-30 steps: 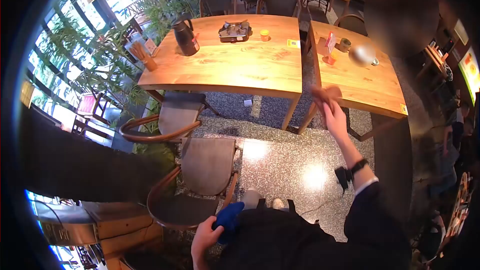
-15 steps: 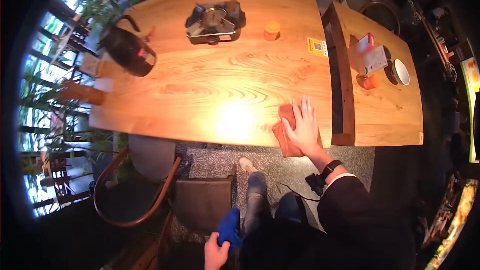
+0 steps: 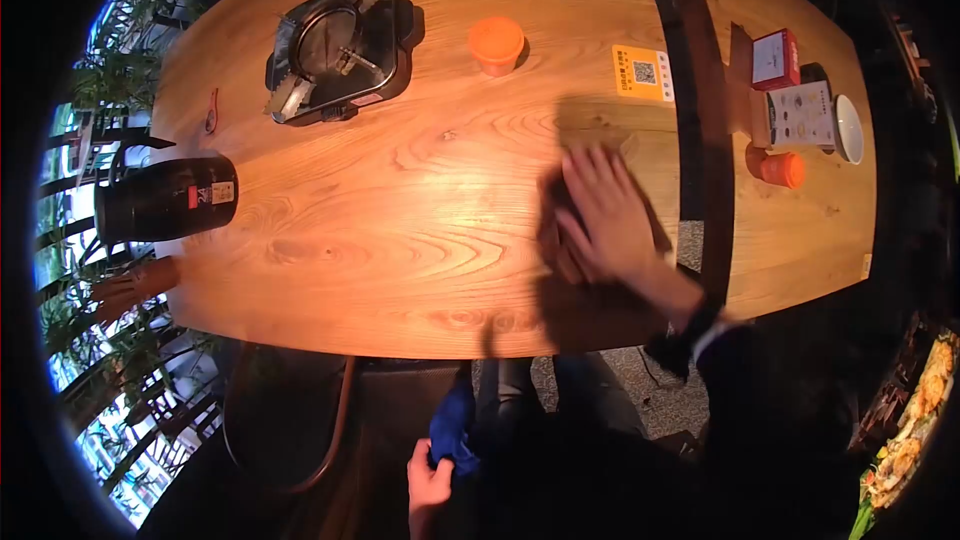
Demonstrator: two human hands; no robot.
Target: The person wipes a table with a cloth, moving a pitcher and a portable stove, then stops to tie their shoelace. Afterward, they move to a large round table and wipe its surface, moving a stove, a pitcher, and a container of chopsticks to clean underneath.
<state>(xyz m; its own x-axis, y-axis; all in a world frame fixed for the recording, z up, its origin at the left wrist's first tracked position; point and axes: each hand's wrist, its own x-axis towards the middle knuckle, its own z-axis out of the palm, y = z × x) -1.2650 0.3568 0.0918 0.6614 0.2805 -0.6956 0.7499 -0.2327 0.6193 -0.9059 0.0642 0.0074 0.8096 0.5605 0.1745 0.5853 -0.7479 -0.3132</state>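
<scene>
My right hand (image 3: 612,218) lies flat on a brown cloth (image 3: 550,232), its fingers stretched out over the wooden table (image 3: 400,280). Much of the cloth is hidden beneath the palm and in dark shadow. Below the table's near edge, my left hand (image 3: 430,485) is closed around a bunched blue cloth (image 3: 455,425). Beyond the right hand, a yellow card with a QR code (image 3: 643,73) is on the tabletop. An orange cup (image 3: 495,45) stands farther left.
A black portable stove (image 3: 338,48) sits at the back left. A dark kettle (image 3: 170,198) is by the left edge, near a small red item (image 3: 212,112). On the right-hand table are a red-and-white box (image 3: 775,60), a printed card (image 3: 800,115), an orange cup (image 3: 782,170) and a white bowl (image 3: 848,130).
My right hand and the brown cloth have moved away from the near edge, farther onto the table. My view has shifted closer over the table. The left hand still holds the blue cloth.
</scene>
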